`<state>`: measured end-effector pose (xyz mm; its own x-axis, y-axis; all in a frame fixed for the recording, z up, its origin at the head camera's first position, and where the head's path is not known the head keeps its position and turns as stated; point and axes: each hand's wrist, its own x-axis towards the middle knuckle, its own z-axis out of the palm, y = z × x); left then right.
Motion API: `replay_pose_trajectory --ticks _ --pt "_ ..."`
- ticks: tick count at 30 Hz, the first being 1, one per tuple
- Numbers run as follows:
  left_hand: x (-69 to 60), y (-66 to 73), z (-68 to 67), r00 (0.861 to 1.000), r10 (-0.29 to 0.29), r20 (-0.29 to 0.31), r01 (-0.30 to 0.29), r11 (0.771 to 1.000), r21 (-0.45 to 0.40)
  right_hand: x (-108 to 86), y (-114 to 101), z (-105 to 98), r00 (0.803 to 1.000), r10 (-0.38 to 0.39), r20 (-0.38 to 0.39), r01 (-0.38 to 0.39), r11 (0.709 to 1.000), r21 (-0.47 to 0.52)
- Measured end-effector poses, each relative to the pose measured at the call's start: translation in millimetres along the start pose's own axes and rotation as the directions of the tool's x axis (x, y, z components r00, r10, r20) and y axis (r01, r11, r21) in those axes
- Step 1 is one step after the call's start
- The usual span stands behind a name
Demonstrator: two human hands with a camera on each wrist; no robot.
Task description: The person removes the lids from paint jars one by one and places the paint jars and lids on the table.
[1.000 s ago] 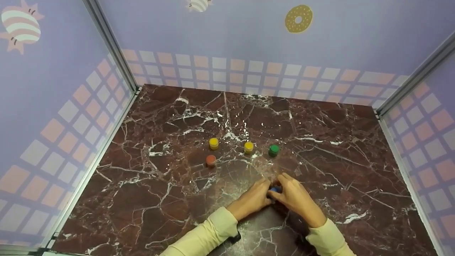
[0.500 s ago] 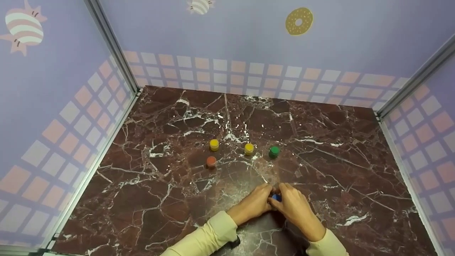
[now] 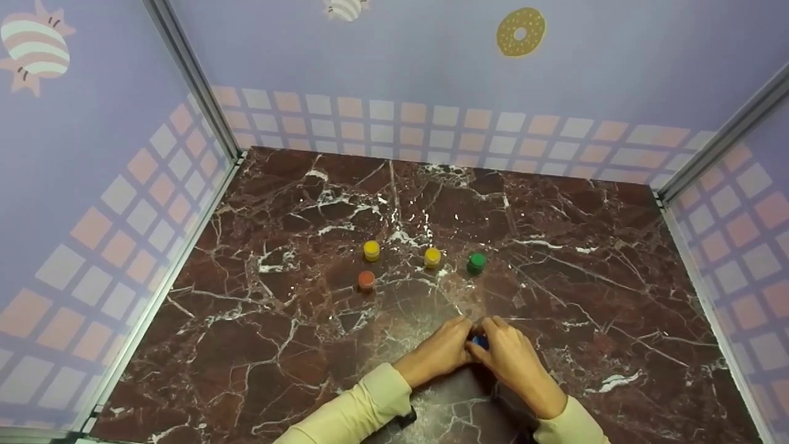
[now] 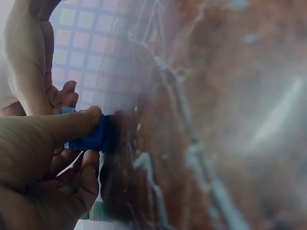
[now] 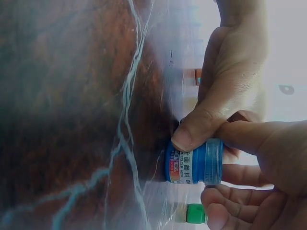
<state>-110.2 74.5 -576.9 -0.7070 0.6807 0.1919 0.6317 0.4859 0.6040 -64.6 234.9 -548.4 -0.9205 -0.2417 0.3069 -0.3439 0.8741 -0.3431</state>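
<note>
A small blue paint jar with a printed label stands on the marble-patterned table between both hands. My left hand grips the jar's body, its thumb across the label in the right wrist view. Around the clear bluish lid, the thumb and fingers of my right hand hold on from the other side. The lid sits on the jar. In the left wrist view, the left thumb and fingers pinch the blue jar, while the right hand is partly hidden behind them.
Farther back stand a yellow jar, a second yellow jar, a green jar and an orange jar. Purple panels with a checked band wall in the dark red table at the back and sides.
Both hands and the blue jar have come slightly nearer the person since one second ago, then stayed nearly still. The other jars keep their places.
</note>
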Motion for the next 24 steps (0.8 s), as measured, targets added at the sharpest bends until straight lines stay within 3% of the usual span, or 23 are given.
replay_pose_trajectory --ticks 11,24 --pt "2.9 -0.2 -3.3 0.998 -0.050 0.027 0.050 0.999 -0.014 1.3 7 -4 0.994 -0.096 0.046 0.094 0.995 0.033" --pt "4.7 -4.3 -2.8 0.998 -0.058 0.038 0.059 0.998 -0.024 5.2 18 -10 0.955 -0.260 0.145 0.237 0.958 0.162"
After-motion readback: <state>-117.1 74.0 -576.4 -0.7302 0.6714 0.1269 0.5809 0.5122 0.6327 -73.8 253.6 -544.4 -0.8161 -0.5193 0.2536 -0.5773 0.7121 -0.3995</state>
